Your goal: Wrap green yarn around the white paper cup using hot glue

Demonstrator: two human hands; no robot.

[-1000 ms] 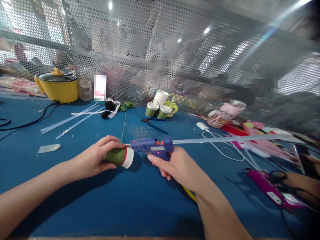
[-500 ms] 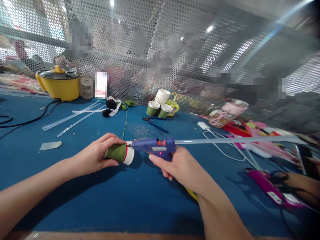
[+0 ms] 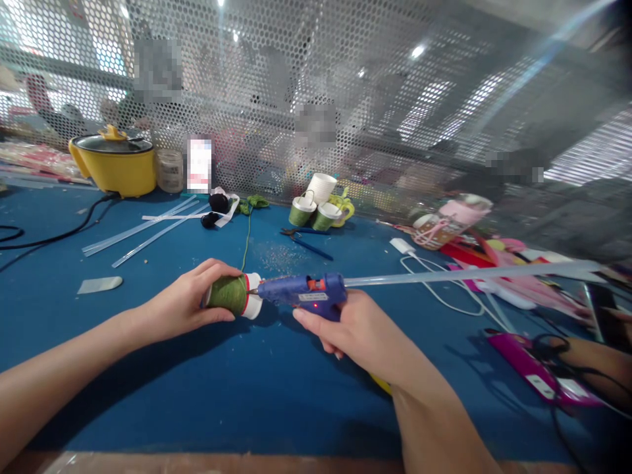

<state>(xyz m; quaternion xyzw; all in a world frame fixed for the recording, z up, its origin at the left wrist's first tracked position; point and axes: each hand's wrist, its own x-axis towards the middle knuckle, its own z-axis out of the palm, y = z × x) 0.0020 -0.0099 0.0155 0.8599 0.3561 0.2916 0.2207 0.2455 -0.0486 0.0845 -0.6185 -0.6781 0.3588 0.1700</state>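
My left hand (image 3: pixel 190 299) is wrapped round a paper cup (image 3: pixel 230 296) lying on its side. Green yarn covers most of the cup; a red line and a bare white rim show at its right end. A strand of green yarn (image 3: pixel 247 243) runs from it to a small green bundle (image 3: pixel 257 201) farther back. In my right hand (image 3: pixel 353 322) is a blue hot glue gun (image 3: pixel 301 289), its small red light lit. The gun's nozzle meets the cup at the edge of the yarn, near the red line. A long clear glue stick (image 3: pixel 419 279) sticks out of the gun's back.
Wire cutters (image 3: pixel 311 243) and several small cups (image 3: pixel 322 189) stand or lie behind the gun. Loose glue sticks (image 3: pixel 148 227) and a yellow electric pot (image 3: pixel 123 168) are at left. At right are a white cable (image 3: pixel 444 306), a magenta power strip (image 3: pixel 523 368) and another person's arm (image 3: pixel 597 362).
The cup has turned a little in my left hand, and its white rim sits slightly higher. The glue gun's nozzle has shifted slightly left and down along the yarn's edge.
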